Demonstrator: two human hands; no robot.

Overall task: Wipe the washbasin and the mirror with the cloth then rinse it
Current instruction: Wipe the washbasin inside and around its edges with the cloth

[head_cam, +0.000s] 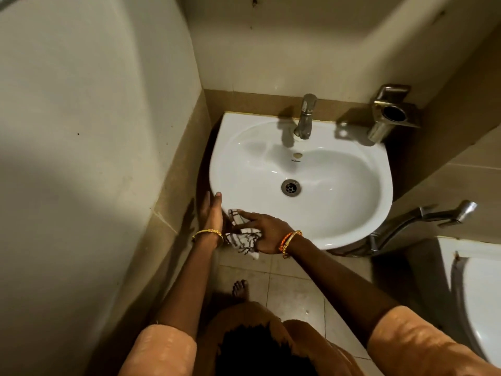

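A white washbasin (333, 185) is fixed to the back wall, with a metal tap (305, 118) above the bowl and a drain (291, 187) in its middle. My right hand (267, 232) presses a white cloth with dark checks (242, 237) against the basin's near left rim. Part of the cloth hangs below the rim. My left hand (212, 213) lies flat against the basin's left outer edge, fingers straight, holding nothing. No mirror is in view.
A metal holder (393, 112) is mounted on the right wall above the basin's corner. A metal spray handle (439, 213) juts out at the right, above a white toilet (479, 294). A wall stands close on the left. My bare foot (240, 289) rests on the tiled floor.
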